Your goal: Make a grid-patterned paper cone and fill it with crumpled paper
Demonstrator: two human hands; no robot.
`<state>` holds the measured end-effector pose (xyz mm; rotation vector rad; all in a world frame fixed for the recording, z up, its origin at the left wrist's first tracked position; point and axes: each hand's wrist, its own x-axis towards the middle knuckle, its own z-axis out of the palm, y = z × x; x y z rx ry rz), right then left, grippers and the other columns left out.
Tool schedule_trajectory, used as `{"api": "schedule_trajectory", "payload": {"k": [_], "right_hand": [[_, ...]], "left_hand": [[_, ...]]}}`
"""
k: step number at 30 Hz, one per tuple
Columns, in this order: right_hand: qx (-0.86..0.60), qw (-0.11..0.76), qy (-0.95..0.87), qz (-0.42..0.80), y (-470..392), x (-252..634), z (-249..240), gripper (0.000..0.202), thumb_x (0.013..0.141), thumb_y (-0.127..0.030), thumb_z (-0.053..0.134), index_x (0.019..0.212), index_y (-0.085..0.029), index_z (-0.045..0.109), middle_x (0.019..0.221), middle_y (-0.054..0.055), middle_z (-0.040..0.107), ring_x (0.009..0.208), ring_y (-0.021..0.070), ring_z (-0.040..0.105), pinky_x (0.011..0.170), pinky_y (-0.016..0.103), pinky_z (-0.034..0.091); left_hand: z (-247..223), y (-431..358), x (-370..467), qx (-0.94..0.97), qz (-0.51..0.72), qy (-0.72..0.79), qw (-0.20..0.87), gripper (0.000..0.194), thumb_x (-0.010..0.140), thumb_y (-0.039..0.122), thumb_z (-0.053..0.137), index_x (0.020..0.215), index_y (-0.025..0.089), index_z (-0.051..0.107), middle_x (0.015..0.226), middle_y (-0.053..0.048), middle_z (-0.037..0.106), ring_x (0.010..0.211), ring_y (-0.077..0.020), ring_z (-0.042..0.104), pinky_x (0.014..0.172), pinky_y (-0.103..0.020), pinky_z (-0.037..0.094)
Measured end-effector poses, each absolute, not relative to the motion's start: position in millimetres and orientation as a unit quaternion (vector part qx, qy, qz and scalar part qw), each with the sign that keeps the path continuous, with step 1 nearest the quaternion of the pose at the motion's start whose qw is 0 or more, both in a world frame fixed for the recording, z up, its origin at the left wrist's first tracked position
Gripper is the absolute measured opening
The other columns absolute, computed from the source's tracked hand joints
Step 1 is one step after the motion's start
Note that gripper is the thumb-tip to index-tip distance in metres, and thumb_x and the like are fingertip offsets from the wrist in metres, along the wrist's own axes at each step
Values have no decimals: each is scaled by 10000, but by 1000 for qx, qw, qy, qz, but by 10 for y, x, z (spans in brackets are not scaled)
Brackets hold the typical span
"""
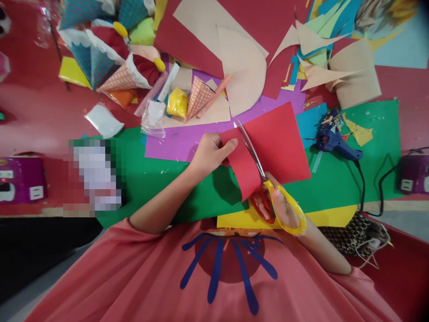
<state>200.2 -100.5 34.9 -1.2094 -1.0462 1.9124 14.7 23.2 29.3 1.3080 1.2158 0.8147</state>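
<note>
A sheet of red paper (276, 141) is held up over the green sheet, partly cut through. My left hand (212, 154) pinches the strip on its left side, thumb on top. In my right hand (283, 205) are scissors (256, 158) with one yellow-wrapped handle and one red handle. Their blades lie along the cut between the strip and the larger part, pointing away from me. The lower end of the strip curls down near the scissors' pivot.
A blue glue gun (338, 143) with a black cord lies on the green sheet (375, 129) at right. Paper cones (117, 76), a marker (168, 82) and yellow clay (177, 102) lie at back left. Beige paper pieces (244, 67) are behind. Yellow paper (328, 217) lies at the front.
</note>
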Motion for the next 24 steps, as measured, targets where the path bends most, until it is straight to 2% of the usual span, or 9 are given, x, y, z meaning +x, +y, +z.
{"api": "schedule_trajectory", "payload": {"k": [3,7,11,24], "right_hand": [[-459,315,-402,727,-996,1998,365,416,919,-635,352,1043,-257,471,652,-65,454,358,53,391,334,216,293],[-463,310,-398,729,-977,1985,402,410,912,-633,380,1017,-246,463,660,-67,461,361,44,387,337,209,287],[-469,307,-401,724,-960,1968,426,415,900,-649,388,953,-241,442,646,-71,448,358,42,387,331,199,279],[-478,311,-405,714,-1002,1962,354,433,903,-651,378,1009,-241,465,559,-88,421,332,53,370,332,195,266]], "left_hand": [[301,241,148,546,342,518,562,333,724,202,561,439,164,393,375,71,404,318,-14,363,316,-117,233],[305,242,152,521,331,533,579,293,737,161,574,460,147,479,394,64,463,332,-26,417,328,-115,293],[295,239,151,505,322,544,587,312,757,133,584,458,141,495,395,64,474,330,-26,435,329,-112,308],[226,225,128,476,320,545,612,250,742,244,591,513,150,561,432,49,543,351,-58,498,341,-136,385]]}}
